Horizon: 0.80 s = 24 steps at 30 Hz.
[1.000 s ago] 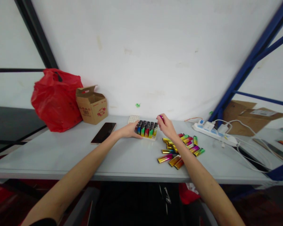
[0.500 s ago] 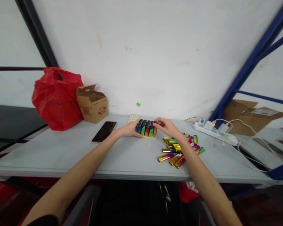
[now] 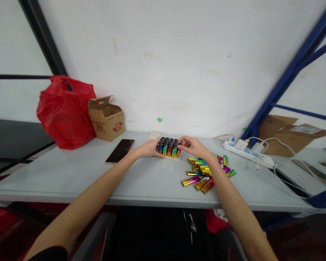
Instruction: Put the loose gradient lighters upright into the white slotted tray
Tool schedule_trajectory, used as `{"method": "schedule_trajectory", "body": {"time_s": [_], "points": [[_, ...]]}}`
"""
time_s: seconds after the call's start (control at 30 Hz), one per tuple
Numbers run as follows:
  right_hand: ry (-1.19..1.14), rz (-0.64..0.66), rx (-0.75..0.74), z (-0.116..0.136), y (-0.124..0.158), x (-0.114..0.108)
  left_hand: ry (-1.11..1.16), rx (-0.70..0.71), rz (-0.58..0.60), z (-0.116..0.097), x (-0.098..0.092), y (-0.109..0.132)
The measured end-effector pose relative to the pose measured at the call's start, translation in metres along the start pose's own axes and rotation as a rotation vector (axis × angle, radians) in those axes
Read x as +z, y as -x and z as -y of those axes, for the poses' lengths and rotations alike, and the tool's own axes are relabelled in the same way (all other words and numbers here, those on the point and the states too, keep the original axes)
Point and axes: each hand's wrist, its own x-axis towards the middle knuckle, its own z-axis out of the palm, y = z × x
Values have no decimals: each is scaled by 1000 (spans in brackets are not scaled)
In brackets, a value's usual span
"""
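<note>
Rows of shiny multicoloured lighters (image 3: 169, 149) with black tops stand upright in a pale tray (image 3: 176, 158) at the middle of the table. Around the tray's left side my left hand (image 3: 151, 148) is closed, thumb along the front and fingers hidden behind. My right hand (image 3: 191, 145) is at the front right corner, its fingers pinched on the top of a lighter (image 3: 178, 152) standing in the row. Below my right forearm lies a loose pile of lighters (image 3: 202, 168), several partly hidden by the arm.
A dark phone (image 3: 120, 151) lies left of the tray. Behind it are an open cardboard box (image 3: 110, 123) and a red plastic bag (image 3: 67, 116). Another pale tray with holes (image 3: 154, 135) lies near the wall. A power strip (image 3: 246, 153) with cables is at right.
My right hand's fingers have shifted slightly at the tray's right corner, and the lighter there sits a little lower. My left hand stays on the tray.
</note>
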Motion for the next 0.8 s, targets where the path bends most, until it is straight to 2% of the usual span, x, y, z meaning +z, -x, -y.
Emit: {"method": "schedule_trajectory", "body": {"time_s": [0.37, 0.63, 0.7, 0.8], "points": [[43, -16, -20, 2, 0, -7, -8, -7, -3, 0, 0, 0], [36, 31, -11, 2, 0, -5, 4, 5, 0, -1, 0, 0], [49, -30, -15, 2, 0, -6, 13, 9, -4, -1, 0, 0], [200, -232, 13, -7, -1, -14, 8, 0, 0, 0, 0, 0]]}}
